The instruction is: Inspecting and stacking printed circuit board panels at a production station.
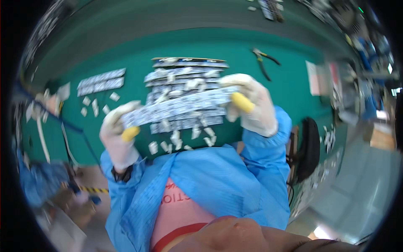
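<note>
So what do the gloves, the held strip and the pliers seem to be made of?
Pale gloves: probably thin fabric, looking matte and wrinkled. Strip: perhaps circuit board or plastic, seeming stiff since it runs fairly straight between its ends; blur hides its finish. Pliers: likely a metal head, greyish, with plastic or rubber grips, black and yellow-green.

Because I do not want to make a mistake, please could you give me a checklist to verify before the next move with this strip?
1. Left hand grips one end of the patterned strip: ok.
2. Right hand grips the other end: ok.
3. Yellow finger cover on each gloved hand: ok, one shows on both.
4. Pliers away from the strip: ok, they lie apart on the green table, beyond the right hand.
5. Area below free of loose white pieces: not ok, several lie near the row of strips.
6. Strip surface free of defects: cannot tell, the picture is blurred.
</note>
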The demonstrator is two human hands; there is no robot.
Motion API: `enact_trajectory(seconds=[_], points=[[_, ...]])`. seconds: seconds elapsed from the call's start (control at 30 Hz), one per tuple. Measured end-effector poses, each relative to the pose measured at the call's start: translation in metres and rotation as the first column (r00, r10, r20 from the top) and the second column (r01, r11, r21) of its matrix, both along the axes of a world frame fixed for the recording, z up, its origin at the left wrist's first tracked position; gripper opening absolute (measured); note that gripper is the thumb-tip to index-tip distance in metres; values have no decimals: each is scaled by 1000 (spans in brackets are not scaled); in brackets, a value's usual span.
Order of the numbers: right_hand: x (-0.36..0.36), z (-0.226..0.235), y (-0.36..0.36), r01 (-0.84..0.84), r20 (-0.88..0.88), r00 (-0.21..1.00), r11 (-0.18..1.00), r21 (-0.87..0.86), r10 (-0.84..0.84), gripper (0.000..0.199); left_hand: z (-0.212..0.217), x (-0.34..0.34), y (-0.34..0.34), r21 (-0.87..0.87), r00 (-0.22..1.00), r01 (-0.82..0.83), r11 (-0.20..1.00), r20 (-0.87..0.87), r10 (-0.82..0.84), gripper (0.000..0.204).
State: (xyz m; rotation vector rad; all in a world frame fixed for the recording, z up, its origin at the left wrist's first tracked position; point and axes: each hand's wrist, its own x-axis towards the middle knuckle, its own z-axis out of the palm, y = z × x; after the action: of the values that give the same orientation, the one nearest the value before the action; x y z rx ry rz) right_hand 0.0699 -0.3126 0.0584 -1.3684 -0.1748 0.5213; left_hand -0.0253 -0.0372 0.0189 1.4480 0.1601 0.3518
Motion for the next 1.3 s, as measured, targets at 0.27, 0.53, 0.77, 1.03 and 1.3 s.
enact_trajectory(seconds=[0.27, 0.53, 0.77, 1.03, 1.3], points=[[-2, -4, -5, 64, 102, 993, 991, -115, -52, 51, 14, 3, -6, -78, 986, 155, 985, -50, -160, 48], [4, -8, -4, 42, 85, 996, 998, -37, -39, 48, 4, 8, -1, -14, 981, 192, 981, 42, -192, 50], [3, -11, -5, 60, 142, 988, 998, 32, -64, 50, 0, 8, -2, 33, 968, 194, 980, 156, -197, 46], [3, -1, -9, 20, 33, 999, 996, 86, -23, 52, 2, 11, 4, 75, 974, 198, 977, 96, -205, 47], [0, -1, -5, 68, 149, 987, 996, -50, -60, 58, 10, 8, 8, 161, 982, 136, 977, 109, -155, 51]])
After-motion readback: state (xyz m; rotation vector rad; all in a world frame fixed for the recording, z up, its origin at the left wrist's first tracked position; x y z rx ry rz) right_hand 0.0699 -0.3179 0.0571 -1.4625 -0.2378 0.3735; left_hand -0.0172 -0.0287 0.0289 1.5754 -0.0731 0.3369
